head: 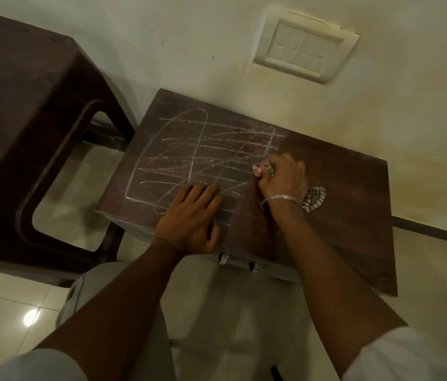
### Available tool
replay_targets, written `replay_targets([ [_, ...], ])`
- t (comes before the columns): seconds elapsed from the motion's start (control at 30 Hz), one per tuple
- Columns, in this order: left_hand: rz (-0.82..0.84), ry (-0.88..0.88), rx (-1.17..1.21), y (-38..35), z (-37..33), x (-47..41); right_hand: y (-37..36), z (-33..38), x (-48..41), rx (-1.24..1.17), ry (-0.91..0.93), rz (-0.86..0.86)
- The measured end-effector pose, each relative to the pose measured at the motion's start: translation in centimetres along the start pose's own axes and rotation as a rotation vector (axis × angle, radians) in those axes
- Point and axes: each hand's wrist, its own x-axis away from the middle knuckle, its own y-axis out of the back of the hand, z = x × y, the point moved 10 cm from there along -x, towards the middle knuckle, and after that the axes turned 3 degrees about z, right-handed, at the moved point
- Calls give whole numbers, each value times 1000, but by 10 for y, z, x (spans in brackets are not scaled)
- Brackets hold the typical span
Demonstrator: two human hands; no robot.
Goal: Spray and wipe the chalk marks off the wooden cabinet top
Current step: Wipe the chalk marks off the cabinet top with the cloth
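The dark wooden cabinet top (348,215) stands against the wall. White chalk marks (197,149) cover its left half; the right half shows none. My right hand (282,180), with a metal bangle on the wrist, is closed on a bunched checked cloth (314,199) and presses it on the wood at the right edge of the scribbles. A bit of cloth shows at my fingertips. My left hand (192,218) lies flat, fingers together, on the front part of the top over some chalk lines. No spray bottle is in view.
A dark brown plastic stool (24,127) stands close to the left of the cabinet. A switch plate (304,48) is on the cream wall behind. Glossy tiled floor (5,312) lies below, with my light trousers at the cabinet's front.
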Motion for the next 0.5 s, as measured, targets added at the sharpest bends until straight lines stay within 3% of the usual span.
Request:
replay_targets([
  [0.27,48,24,23,-4,0,0,3,-1,37,21,56,-13],
  [0.5,41,32,25,-2,2,0,7,-6,-46,-38,-47,-19],
])
